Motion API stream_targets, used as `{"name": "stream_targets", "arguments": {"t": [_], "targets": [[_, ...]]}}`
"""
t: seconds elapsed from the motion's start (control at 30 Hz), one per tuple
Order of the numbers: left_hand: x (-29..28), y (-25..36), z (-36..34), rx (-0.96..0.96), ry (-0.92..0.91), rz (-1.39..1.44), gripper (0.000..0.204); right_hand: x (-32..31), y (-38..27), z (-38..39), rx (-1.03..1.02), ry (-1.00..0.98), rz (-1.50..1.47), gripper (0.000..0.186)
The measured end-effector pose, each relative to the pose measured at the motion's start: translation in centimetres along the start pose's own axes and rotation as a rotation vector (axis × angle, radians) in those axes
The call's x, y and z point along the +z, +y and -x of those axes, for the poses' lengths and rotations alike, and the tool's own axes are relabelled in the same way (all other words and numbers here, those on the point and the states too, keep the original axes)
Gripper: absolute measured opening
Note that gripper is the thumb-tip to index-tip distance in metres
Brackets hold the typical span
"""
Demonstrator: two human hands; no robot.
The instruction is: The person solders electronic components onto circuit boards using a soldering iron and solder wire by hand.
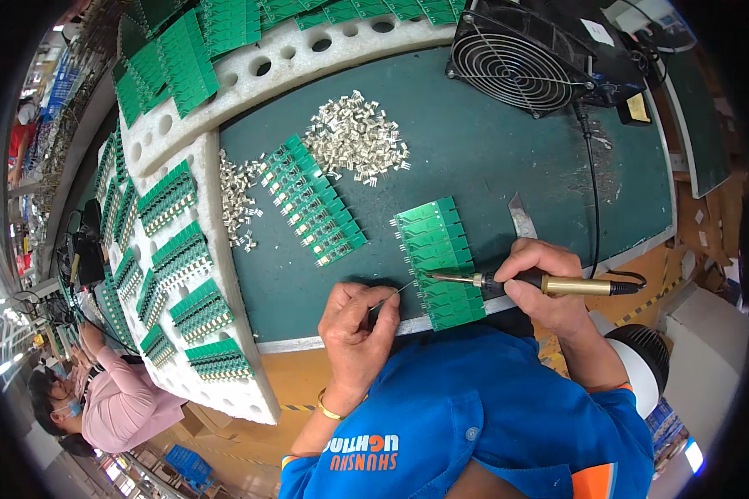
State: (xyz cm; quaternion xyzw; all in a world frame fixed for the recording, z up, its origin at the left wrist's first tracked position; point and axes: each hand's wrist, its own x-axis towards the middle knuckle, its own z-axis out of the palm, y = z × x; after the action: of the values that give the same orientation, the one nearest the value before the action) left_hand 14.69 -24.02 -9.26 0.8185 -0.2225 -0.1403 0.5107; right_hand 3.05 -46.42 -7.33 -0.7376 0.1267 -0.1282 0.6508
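A soldering iron (558, 284) with a black and gold handle is held in my right hand (541, 279), fingers closed round the grip. Its tip lies over a green circuit board panel (438, 249) at the table's near edge. Between thumb and forefinger, my left hand (358, 328) pinches a thin solder wire (405, 287) that reaches the panel's left edge, close to the iron's tip. To the left lies a second panel (314, 202), fitted with rows of small white and black parts.
Loose white connectors form a large pile (355, 137) and a smaller one (237, 200). White foam trays (245, 349) with boards stand left and behind. A black fan (520, 62) is at the back right; a flat metal strip (521, 218) lies near the iron. A person in pink (129, 395) sits far left.
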Motion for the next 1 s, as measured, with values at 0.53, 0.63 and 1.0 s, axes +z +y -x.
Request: {"name": "stream_targets", "arguments": {"t": [0.53, 0.63, 1.0], "targets": [[-0.1, 0.3, 1.2, -0.062, -0.033, 0.079, 0.011, 0.8, -0.9, 3.0, -0.119, 0.068, 0.12, 0.016], [-0.1, 0.5, 1.6, -0.044, -0.029, 0.061, 0.011, 1.4, -0.6, 4.2, -0.192, 0.085, 0.148, 0.026], [0.2, 0.2, 2.1, 0.044, 0.048, 0.019, 0.009, 3.2, -1.2, 6.3, -0.245, 0.117, 0.237, 0.034]]}}
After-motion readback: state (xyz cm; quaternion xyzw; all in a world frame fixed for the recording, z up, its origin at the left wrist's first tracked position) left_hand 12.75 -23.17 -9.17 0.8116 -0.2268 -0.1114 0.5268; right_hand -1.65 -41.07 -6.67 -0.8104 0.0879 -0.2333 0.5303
